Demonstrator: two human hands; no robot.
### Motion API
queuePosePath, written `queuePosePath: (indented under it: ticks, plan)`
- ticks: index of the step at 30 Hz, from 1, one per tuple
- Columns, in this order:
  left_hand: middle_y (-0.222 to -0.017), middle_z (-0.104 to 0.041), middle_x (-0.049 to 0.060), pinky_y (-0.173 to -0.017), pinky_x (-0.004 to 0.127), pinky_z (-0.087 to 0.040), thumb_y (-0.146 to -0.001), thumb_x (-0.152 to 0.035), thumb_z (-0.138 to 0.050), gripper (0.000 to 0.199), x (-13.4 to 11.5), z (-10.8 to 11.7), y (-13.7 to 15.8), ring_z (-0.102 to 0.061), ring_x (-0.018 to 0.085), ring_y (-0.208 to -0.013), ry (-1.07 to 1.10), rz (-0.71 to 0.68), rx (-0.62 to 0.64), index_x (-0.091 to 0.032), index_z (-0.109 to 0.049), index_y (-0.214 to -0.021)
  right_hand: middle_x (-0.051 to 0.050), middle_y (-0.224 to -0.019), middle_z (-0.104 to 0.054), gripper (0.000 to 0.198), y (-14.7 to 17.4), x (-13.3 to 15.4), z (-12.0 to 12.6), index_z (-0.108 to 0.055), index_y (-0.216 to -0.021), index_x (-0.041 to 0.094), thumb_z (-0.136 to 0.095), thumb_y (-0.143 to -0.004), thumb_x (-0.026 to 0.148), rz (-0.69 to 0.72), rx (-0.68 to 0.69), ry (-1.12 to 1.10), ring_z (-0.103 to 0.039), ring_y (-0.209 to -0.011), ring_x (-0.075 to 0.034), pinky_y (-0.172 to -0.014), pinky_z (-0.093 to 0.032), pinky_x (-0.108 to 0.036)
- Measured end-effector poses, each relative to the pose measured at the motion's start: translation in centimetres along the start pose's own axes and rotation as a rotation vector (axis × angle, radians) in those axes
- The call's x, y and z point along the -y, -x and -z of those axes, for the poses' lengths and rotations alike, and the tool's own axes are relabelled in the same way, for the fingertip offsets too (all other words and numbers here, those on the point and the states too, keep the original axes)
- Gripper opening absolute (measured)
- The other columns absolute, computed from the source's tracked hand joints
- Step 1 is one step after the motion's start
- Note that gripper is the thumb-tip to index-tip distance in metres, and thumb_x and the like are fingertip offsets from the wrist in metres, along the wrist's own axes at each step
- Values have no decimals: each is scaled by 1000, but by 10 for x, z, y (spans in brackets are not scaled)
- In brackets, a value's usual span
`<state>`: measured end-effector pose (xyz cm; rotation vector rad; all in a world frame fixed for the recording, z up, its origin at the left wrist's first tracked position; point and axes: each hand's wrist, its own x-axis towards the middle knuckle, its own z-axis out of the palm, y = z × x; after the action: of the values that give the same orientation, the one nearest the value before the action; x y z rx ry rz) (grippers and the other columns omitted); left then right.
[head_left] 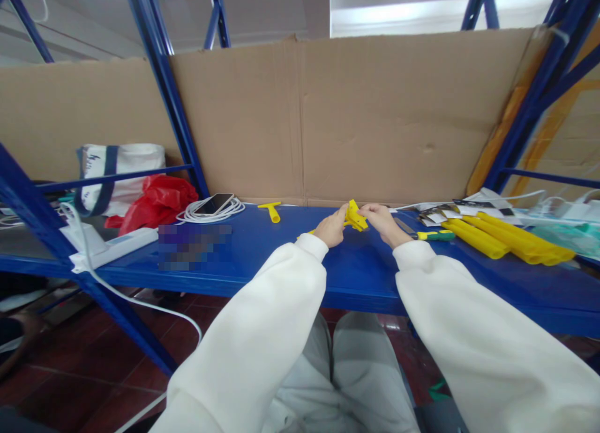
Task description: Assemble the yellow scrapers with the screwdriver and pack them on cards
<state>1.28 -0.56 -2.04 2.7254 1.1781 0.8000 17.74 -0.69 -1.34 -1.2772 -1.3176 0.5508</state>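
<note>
Above the blue shelf [262, 258], my left hand [332, 225] is closed around a yellow plastic part [357, 217] with a wide, angled head. My right hand [382, 220] meets the right side of this part with its fingers pinched together. Whatever may sit between those right fingertips is too small to make out. A yellow T-shaped plastic piece [270, 212] lies farther left on the shelf. Just right of my right hand is a tool with a yellow and green handle [435, 235], its blade partly behind my wrist.
Several yellow tubular pieces [515, 240] lie at the right, beside small dark-and-white packets [438, 214]. Leftward are a coiled white cable [190, 215] with a phone [215, 204], a red plastic bag [162, 202] and a white power strip [122, 245]. Cardboard [375, 120] stands behind.
</note>
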Motion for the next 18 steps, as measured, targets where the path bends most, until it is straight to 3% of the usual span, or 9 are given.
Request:
queuePosePath:
  ticks: [18]
  plan:
    - [-138,-58,20,-104,40,-48,-84,0,-52,69,0,-1,0,-61,27,-123,8,-15,0,-13,-31,-148,1,-55,-56,15,4,3,-1,-58,-51,20,-62,-65,20,-39,-5,33,-50,-58,-13,-58,-42,-25]
